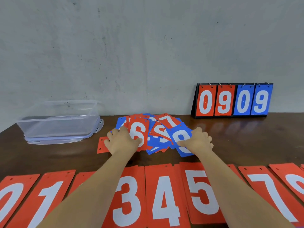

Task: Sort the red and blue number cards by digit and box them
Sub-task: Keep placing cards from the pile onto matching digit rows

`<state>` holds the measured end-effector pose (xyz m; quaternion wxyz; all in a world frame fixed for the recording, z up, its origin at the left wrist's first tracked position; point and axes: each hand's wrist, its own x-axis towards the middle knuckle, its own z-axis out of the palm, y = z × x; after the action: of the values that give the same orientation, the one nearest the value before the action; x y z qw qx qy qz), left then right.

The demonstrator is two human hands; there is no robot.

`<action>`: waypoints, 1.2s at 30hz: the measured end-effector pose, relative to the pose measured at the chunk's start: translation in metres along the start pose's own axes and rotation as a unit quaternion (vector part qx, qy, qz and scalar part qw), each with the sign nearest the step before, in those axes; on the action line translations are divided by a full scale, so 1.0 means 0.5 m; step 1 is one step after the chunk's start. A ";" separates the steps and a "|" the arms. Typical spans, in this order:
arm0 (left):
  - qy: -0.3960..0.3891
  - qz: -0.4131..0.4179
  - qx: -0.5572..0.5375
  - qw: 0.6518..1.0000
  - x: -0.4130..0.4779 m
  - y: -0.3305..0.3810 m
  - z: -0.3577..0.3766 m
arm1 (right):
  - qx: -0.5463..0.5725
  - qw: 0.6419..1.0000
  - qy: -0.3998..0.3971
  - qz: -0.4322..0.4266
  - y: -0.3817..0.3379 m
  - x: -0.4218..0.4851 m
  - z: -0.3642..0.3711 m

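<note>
Red cards (pixel 164 195) line dark table (pixel 238 142); grey wall (pixel 148 46) behind; left fingers (pixel 113 132) spread on pile (pixel 158 129); right fingers (pixel 205 135) pinch blue 8 (pixel 181 137).

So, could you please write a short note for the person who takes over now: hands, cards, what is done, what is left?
Left hand lies on the red 6 card atop the mixed pile; grip unclear.
Right hand pinches the blue 8 card at the pile's right edge.
Done: red row along the near edge, showing 0, 1, 3, 4, 5, 7.
Left: sort the pile, blues included; the clear box at left holds no cards yet.
</note>
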<state>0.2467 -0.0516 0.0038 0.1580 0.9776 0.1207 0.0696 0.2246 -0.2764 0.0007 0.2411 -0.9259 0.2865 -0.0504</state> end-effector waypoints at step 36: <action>-0.061 -0.005 -0.402 0.913 -0.446 0.249 -0.017 | 0.426 0.902 0.029 -0.063 0.359 -0.152 -0.337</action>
<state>0.0576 -0.2213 0.0305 0.5453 0.8331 0.0773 0.0514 0.0318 -0.4337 0.0671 0.6005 -0.7491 0.1858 -0.2093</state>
